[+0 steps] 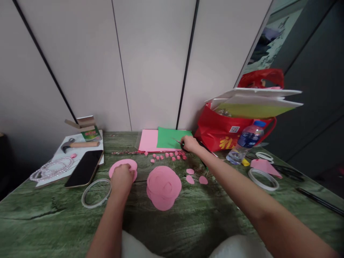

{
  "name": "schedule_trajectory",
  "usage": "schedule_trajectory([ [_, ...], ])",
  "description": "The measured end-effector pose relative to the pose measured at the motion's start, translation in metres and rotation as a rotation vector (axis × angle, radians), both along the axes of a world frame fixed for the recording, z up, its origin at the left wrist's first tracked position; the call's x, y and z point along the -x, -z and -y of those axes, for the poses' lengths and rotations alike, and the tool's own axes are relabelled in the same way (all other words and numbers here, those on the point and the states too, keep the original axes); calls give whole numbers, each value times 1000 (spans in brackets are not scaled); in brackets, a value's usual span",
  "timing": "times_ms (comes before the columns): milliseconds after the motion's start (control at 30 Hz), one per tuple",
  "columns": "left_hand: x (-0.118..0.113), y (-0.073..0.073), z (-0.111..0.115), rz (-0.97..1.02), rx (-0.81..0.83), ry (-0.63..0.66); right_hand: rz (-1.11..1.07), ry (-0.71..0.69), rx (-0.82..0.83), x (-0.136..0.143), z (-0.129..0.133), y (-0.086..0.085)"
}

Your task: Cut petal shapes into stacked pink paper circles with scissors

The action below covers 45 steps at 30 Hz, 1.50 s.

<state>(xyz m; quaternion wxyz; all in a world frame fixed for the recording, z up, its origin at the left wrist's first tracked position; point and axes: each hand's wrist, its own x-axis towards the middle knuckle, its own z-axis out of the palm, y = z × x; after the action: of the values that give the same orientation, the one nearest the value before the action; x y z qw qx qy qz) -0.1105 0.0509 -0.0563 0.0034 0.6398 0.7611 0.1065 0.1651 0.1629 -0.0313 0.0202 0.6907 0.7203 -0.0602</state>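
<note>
My right hand [190, 143] reaches far forward and is closed round the dark handles of a pair of scissors [177, 142]. The blades point left over the green paper sheet [168, 138], which lies on a pink sheet [148, 139]. At the left, my left hand [122, 176] rests with curled fingers on pink paper circles [126, 163], gripping them by the right side. Between the hands lies a layered pile of pink paper rounds [164, 186]. Small pink paper petals [190, 178] lie right of it, and several little rolled pink pieces [167, 155] sit before the sheets.
Left are a phone [85, 168], a hammer [80, 144], a bead string [53, 168], a small box [90, 132] and a tape roll [96, 193]. Right stand a red bag [212, 125] and a water bottle [245, 141], near another tape roll [263, 179].
</note>
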Motion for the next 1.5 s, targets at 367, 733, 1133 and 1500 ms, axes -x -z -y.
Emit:
schedule_trajectory([
  [367,1,1,-1,9,-16,7,-38,59,-4,-12,13,28],
  [733,2,3,-2,16,-15,9,-152,-137,2,29,19,32],
  [1133,0,0,-1,34,-12,-1,-129,-32,-133,2,-8,10],
  [1500,1,1,0,21,-12,-9,-149,-36,-63,13,-9,33],
])
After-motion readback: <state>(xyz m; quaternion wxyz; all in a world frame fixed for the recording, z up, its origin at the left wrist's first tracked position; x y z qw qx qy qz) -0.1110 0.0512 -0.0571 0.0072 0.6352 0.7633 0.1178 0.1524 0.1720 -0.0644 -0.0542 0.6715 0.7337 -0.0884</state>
